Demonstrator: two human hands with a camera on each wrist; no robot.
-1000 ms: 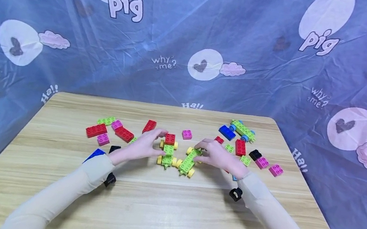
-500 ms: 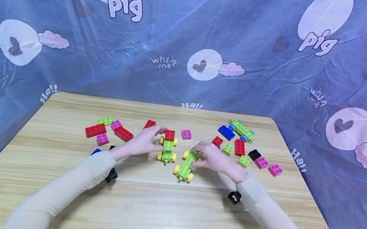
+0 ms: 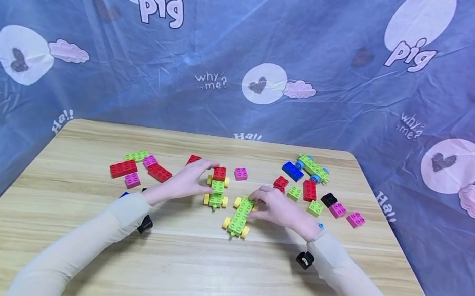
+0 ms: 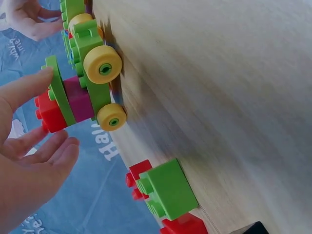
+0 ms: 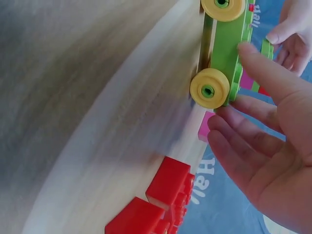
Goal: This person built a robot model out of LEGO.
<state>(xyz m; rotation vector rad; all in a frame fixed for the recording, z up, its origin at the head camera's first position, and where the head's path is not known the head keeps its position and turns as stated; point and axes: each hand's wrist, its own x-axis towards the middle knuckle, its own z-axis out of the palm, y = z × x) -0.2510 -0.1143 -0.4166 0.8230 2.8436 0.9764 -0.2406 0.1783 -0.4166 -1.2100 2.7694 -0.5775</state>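
Head view, frame centre: the left hand [image 3: 184,181] pinches the stacked car [image 3: 217,187]; the right hand [image 3: 279,208] grips the flat car base [image 3: 239,218]; left of centre, a sleeve [image 3: 128,214] mostly hides a blue piece [image 3: 124,194].

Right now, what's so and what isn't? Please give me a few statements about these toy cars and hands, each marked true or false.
1. The left hand touches the stacked car. True.
2. The stacked car has blue wheels. False: its wheels are yellow.
3. A red brick tops the stacked car. True.
4. The flat car is upside down. False: the flat car shows its studs facing up.
5. The right hand holds the blue-wheeled car. False: the right hand holds the flat car; the blue-wheeled car sits farther back on the table.
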